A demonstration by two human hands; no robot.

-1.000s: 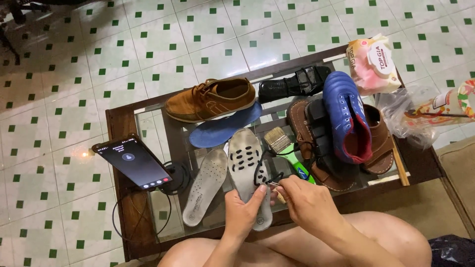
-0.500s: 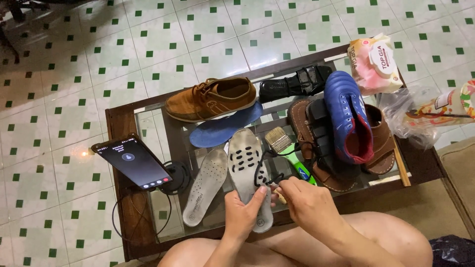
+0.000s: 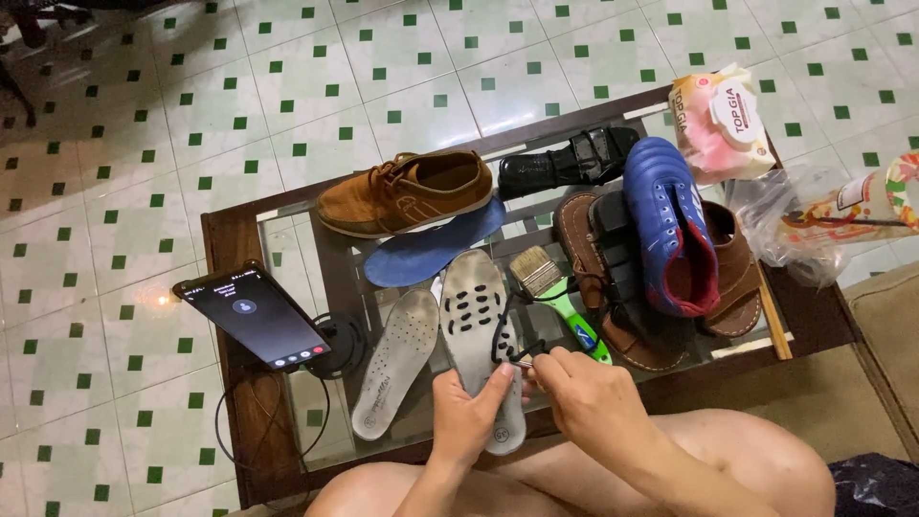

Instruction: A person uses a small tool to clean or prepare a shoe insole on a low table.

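Both hands meet over the glass table [image 3: 287, 230]: the left hand [image 3: 469, 416] grips a grey insole [image 3: 479, 330] by its heel, and the right hand [image 3: 579, 393] pinches what looks like a black shoelace [image 3: 507, 330] lying across it. A second insole [image 3: 397, 369] lies alongside.

A glass-topped wooden coffee table [image 3: 222, 251] stands on a white tile floor [image 3: 115, 124] dotted with green squares; a tan sofa edge [image 3: 885, 330] sits right of the table.
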